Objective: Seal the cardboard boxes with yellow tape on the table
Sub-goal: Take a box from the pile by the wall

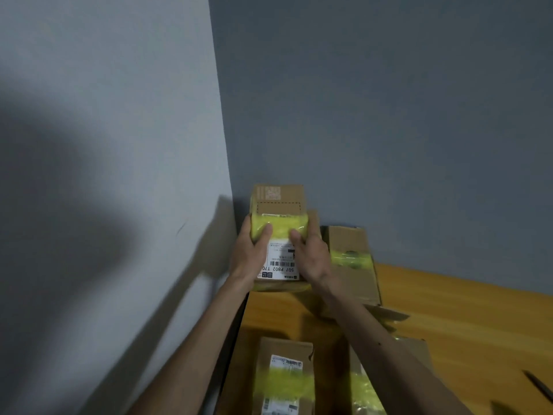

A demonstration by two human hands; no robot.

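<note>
My arms reach forward to the far left corner of the table (463,319), where two grey walls meet. Between my hands I hold a small cardboard box (279,205), its long side running away from me. My left hand (250,259) clasps its left side and my right hand (312,260) its right side.

My left thumb (265,232) and right thumb (296,236) curl over the top face. Their tips are near each other but apart, and both press on a band of yellow tape (282,224) that crosses the box from side to side. My other fingers wrap down round the sides and are mostly hidden.

A white label (281,263) with a barcode lies on the top face between my hands, nearer to me than the tape. The far end of the box is bare cardboard with a dashed rectangle printed on it. I cannot tell whether the box rests on anything or hangs in my grip.

Just right of my right hand lies a larger right box (351,283), with yellow tape across it and a loose flap at its near end. Close to me, below my arms, a near box (284,351) lies on the table, with its own white label and yellow band. To its right is more taped cardboard, partly under my right forearm and blurred. A thin dark object (538,387) lies on the wood at the near right; I cannot tell what it is.
</note>
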